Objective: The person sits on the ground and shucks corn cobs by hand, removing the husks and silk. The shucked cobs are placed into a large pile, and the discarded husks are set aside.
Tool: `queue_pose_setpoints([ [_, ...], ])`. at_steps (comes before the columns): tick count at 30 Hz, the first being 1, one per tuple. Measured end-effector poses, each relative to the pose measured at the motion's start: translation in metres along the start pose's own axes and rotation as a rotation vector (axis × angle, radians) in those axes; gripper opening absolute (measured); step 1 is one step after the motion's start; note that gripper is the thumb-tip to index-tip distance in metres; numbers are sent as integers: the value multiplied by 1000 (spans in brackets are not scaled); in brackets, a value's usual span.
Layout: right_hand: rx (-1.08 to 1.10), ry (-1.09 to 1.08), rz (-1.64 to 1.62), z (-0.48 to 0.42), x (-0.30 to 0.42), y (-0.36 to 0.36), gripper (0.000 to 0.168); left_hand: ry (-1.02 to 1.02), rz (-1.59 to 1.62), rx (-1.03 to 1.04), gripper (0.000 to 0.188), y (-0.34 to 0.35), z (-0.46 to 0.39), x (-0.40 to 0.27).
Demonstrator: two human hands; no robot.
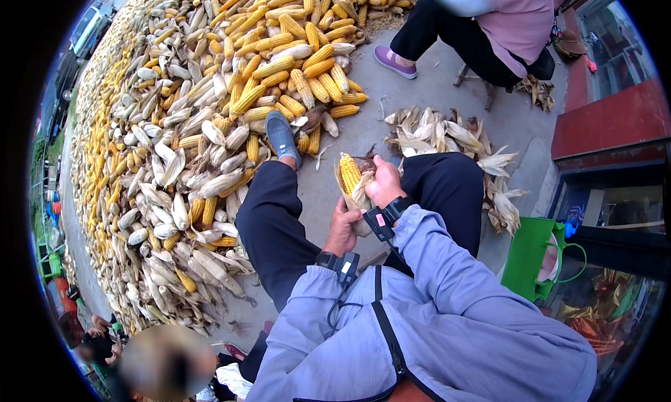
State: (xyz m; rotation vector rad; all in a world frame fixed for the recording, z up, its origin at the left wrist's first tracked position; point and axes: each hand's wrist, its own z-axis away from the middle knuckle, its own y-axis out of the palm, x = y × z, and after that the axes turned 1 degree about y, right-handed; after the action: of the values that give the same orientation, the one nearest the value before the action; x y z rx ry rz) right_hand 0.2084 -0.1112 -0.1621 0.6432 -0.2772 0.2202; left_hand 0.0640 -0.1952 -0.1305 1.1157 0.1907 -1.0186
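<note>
Between my knees I hold a corn cob (pixel 349 174) with its yellow kernels bare at the upper part and pale husk still around the lower part. My left hand (pixel 343 225) grips the cob low down, over the husk. On the right of the cob, my right hand (pixel 385 180) is closed on peeled-back husk leaves (pixel 360 193) with brown silk at their top. The cob's lower end is partly hidden by my left hand and a wrist device. Both wrists wear black devices with a cable.
A large heap of husked and unhusked corn (pixel 209 134) spreads ahead and left. Stripped husks (pixel 445 132) lie beyond my right knee. A green bag (pixel 529 258) stands at right near a glass-fronted wall. One person in pink (pixel 516 29) sits ahead; others are at lower left.
</note>
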Motion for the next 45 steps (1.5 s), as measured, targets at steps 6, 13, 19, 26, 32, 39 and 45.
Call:
queue_pose_setpoints([
  [6, -12, -59, 31, 15, -7, 8, 19, 134, -294, -72, 67, 16, 2, -26],
  [13, 60, -118, 103, 20, -30, 7, 16, 281, -480, -196, 40, 23, -23, -35],
  [19, 52, -108, 104, 19, -33, 8, 13, 228, -168, -290, 24, 17, -30, -26],
  [26, 68, -28, 59, 19, -29, 11, 11, 146, 83, -213, 25, -9, -54, -25],
  [32, 80, -11, 181, 57, -19, 34, 12, 79, 248, -242, 31, -19, -60, -42],
  [39, 168, -49, 315, 69, -8, 31, 8, -6, 152, -273, 38, -31, -69, -52],
  [45, 234, -19, 372, 89, 4, 22, 10, -114, 260, -432, 42, -50, -85, -56],
])
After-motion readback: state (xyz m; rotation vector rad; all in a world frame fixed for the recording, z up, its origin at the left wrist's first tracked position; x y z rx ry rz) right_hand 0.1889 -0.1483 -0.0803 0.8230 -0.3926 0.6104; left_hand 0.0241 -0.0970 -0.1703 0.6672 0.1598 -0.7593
